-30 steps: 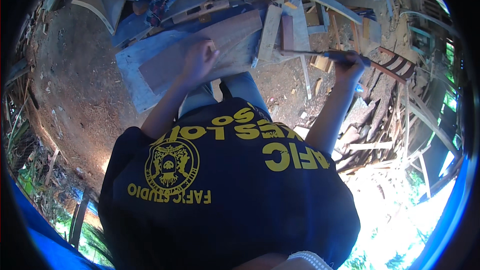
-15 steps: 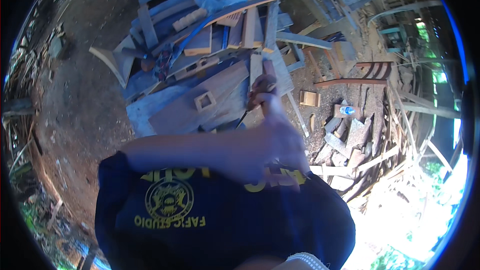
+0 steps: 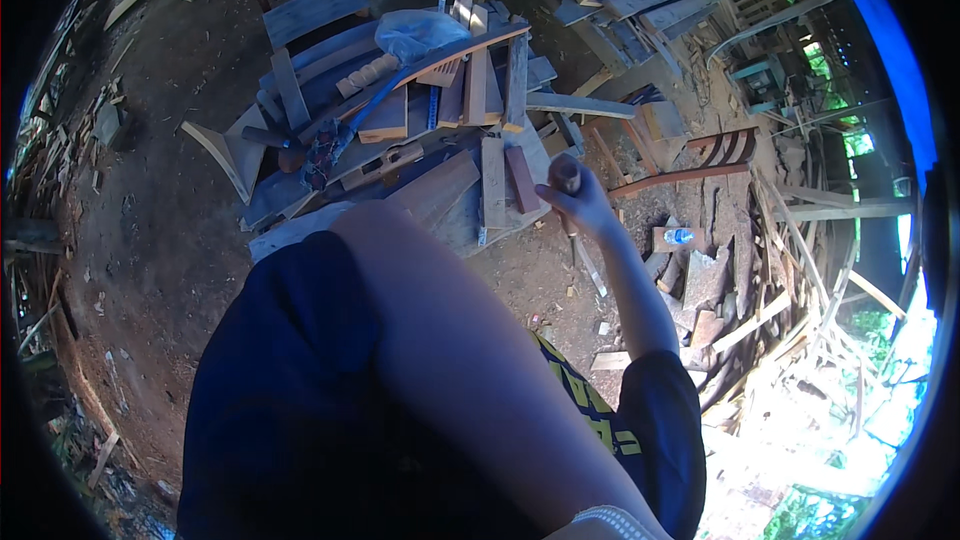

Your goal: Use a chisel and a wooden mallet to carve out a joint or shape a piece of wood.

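My right hand grips a tool by its thick wooden handle, upright, with a thin shaft showing below my fingers. It is beside a short reddish-brown block and a pale batten at the right end of the work surface. My left arm is raised close to the camera, its elbow near the middle and the forearm running off the lower edge; that hand is out of view. The arm partly hides a wide board and a pale grey panel.
Stacked offcuts, a translucent blue bag and a curved white piece lie beyond. A reddish chair frame, a plastic bottle and scrap wood are at the right, more planks at the back right.
My left arm has risen from the board across my chest toward my head, its hand leaving view. My right hand has moved inward, the tool turning from level to upright. The view has shifted.
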`<action>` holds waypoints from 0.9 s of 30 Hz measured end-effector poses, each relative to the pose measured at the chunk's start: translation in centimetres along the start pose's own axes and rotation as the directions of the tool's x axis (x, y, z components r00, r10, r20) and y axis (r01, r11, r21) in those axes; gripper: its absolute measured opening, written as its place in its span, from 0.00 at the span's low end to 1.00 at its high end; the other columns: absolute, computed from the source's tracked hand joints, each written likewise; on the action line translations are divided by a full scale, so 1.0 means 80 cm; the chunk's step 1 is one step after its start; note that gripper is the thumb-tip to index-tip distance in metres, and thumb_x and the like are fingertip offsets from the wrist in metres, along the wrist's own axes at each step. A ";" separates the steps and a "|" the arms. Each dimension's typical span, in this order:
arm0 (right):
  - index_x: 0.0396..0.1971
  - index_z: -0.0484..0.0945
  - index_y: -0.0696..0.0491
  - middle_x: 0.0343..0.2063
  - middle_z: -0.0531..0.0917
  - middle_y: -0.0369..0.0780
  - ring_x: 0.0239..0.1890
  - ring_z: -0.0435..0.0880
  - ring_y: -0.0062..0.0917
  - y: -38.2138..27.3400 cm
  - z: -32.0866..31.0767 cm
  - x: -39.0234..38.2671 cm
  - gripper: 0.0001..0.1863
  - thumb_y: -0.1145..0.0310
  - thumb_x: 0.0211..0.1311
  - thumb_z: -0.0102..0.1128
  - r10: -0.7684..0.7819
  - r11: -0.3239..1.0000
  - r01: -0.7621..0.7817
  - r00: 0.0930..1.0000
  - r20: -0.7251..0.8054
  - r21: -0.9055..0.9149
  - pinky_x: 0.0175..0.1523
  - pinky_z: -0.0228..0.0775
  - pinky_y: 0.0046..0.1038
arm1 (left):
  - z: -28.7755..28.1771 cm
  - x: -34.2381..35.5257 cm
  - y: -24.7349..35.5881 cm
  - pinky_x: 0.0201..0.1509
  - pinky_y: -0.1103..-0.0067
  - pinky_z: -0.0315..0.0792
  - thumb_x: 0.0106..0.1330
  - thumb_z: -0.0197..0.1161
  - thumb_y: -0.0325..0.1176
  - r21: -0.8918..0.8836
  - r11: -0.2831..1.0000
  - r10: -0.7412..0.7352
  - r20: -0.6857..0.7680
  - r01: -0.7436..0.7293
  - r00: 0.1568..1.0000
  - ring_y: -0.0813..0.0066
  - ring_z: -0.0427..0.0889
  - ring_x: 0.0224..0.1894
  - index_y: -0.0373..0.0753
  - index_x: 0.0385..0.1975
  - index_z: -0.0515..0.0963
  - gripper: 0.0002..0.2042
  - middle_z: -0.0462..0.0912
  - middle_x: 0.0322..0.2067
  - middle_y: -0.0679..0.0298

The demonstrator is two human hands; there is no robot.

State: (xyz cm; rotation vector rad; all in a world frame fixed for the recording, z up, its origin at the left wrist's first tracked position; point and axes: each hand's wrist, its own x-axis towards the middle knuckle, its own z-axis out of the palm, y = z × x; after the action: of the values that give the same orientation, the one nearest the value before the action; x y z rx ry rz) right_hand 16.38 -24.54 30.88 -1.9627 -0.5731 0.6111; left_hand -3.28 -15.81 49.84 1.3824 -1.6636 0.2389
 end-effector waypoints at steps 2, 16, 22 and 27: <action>0.29 0.72 0.54 0.22 0.74 0.32 0.22 0.73 0.17 0.012 -0.016 -0.013 0.13 0.69 0.51 0.68 0.036 0.999 -0.037 0.996 -0.077 -0.011 0.28 0.65 0.22 | -0.007 -0.012 0.006 0.50 0.64 0.66 0.58 0.59 0.43 0.019 1.000 -0.006 -0.057 0.007 0.998 0.69 0.75 0.46 0.41 0.39 0.75 0.15 0.76 0.40 0.62; 0.27 0.72 0.54 0.20 0.74 0.33 0.21 0.75 0.18 0.066 0.016 -0.128 0.10 0.75 0.48 0.66 0.456 0.832 -0.463 0.884 0.100 0.305 0.26 0.67 0.22 | -0.190 -0.219 0.231 0.44 0.67 0.70 0.64 0.56 0.46 0.574 0.540 -0.750 -0.003 0.615 0.662 0.68 0.76 0.43 0.43 0.41 0.75 0.14 0.77 0.42 0.63; 0.26 0.73 0.54 0.22 0.75 0.34 0.21 0.76 0.19 0.062 0.070 -0.114 0.10 0.75 0.47 0.67 0.290 0.816 -0.397 0.910 0.296 0.420 0.27 0.68 0.21 | -0.202 -0.265 0.306 0.44 0.69 0.70 0.64 0.56 0.47 0.608 0.182 -0.880 -0.250 0.773 0.404 0.69 0.76 0.42 0.43 0.42 0.75 0.15 0.77 0.42 0.63; 0.27 0.74 0.54 0.23 0.75 0.34 0.23 0.75 0.17 0.060 0.073 -0.105 0.11 0.72 0.47 0.68 0.195 0.955 -0.247 0.941 0.278 0.167 0.29 0.68 0.21 | -0.208 -0.296 0.342 0.44 0.70 0.71 0.64 0.57 0.47 0.545 -0.076 -0.872 -0.443 0.835 0.210 0.69 0.77 0.42 0.42 0.42 0.75 0.16 0.77 0.42 0.63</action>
State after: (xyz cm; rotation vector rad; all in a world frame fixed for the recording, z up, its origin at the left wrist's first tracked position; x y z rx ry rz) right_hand 6.98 -27.94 25.70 -1.7814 -0.4299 1.0390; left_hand -19.50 20.51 52.18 2.8366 -0.2335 0.0497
